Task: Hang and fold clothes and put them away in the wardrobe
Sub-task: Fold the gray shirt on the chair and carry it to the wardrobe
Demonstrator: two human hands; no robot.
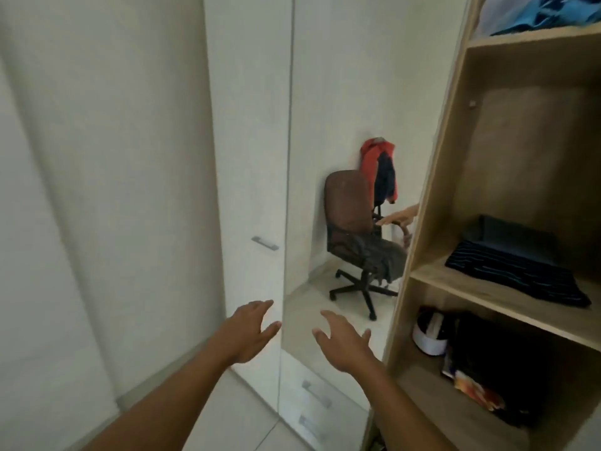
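Observation:
My left hand (250, 330) and my right hand (344, 343) reach forward side by side, fingers spread, holding nothing. They hover in front of a mirrored panel (341, 92), just left of the open wooden wardrobe (422, 222). A folded dark garment with thin blue stripes (514, 271) lies on the middle shelf. Blue clothes (553, 14) sit on the top shelf. In the mirror a red and navy garment (379, 164) hangs behind a brown office chair (351, 206).
A white wardrobe door with a metal handle (265, 243) stands left of the mirror, with drawers (315, 392) below. The bottom shelf holds a white round object (429, 333) and a black bag (494, 362). A hand (400, 218) shows in the mirror near the chair.

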